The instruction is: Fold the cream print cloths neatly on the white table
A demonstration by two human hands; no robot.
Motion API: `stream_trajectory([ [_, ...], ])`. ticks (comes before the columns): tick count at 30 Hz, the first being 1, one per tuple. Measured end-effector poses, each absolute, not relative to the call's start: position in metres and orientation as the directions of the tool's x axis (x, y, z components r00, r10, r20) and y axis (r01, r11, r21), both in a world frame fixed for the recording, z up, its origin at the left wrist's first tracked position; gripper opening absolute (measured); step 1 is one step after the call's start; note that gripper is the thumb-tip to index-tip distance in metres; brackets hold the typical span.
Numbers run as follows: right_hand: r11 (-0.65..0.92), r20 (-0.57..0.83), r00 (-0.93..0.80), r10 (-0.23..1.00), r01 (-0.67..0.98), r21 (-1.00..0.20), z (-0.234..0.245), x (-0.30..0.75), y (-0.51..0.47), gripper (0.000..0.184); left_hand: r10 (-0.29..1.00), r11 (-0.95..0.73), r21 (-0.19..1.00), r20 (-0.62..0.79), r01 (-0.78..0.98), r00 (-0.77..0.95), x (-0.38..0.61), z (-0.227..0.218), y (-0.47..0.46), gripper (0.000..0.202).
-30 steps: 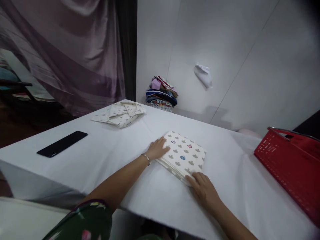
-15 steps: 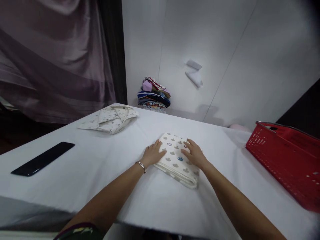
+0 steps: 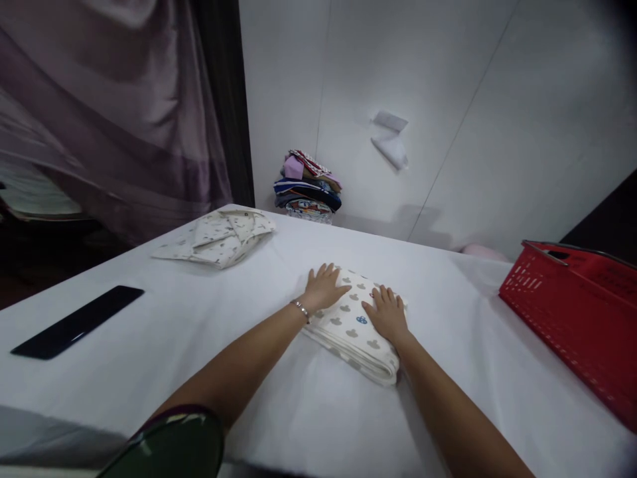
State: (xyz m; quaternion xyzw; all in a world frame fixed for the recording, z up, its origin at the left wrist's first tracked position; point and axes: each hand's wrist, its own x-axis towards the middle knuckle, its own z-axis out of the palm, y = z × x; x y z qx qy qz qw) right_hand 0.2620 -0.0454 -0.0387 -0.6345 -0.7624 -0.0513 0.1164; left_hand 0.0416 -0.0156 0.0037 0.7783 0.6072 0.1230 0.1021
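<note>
White fabric with grey motifs and a blue one makes up the folded rectangular cloth (image 3: 351, 334), which lies in layers on the white-covered desk (image 3: 209, 332). The left hand (image 3: 323, 291) rests palm down on its far left part, fingers spread; the right hand (image 3: 390, 318) lies likewise across its right side — neither has a grip on anything. The folding looks well advanced: the near side shows stacked, rounded layers, though the hands cover too much to tell whether every edge is squared. Farther left, a cream, small-patterned cloth bundle (image 3: 226, 240) lies less neatly — well apart from the hands.
</note>
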Motion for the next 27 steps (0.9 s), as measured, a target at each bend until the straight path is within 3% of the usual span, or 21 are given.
stream_trajectory([
  [5, 0.165, 0.189, -0.15, 0.97, 0.984, -0.068, -0.038, 0.261, -0.047, 0.059, 0.969, -0.228, 0.328, -0.01, 0.917, 0.245, 0.048, -0.019, 0.01, 0.073],
  [12, 0.154, 0.171, -0.141, 0.975, 0.986, -0.066, -0.035, 0.26, -0.048, 0.06, 0.964, -0.254, 0.359, 0.016, 0.898, 0.266, 0.042, -0.027, 0.016, 0.072],
  [17, 0.14, 0.167, -0.124, 0.978, 0.986, -0.086, -0.034, 0.261, -0.048, 0.059, 0.956, -0.21, 0.482, -0.079, 0.851, 0.281, 0.036, -0.011, 0.011, 0.074],
  [21, 0.147, 0.159, -0.128, 0.979, 0.982, -0.115, -0.033, 0.26, -0.048, 0.057, 0.982, -0.13, 0.553, -0.045, 0.823, 0.186, 0.017, -0.008, -0.016, 0.073],
  [24, 0.159, 0.169, -0.13, 0.977, 0.972, -0.172, -0.031, 0.264, -0.044, 0.055, 0.995, -0.077, 0.598, -0.005, 0.798, 0.1, 0.004, -0.016, -0.043, 0.065],
  [27, 0.185, 0.171, -0.133, 0.976, 0.922, -0.34, -0.028, 0.273, -0.042, 0.051, 0.997, -0.041, 0.66, 0.071, 0.75, -0.007, -0.004, -0.026, -0.064, 0.057],
])
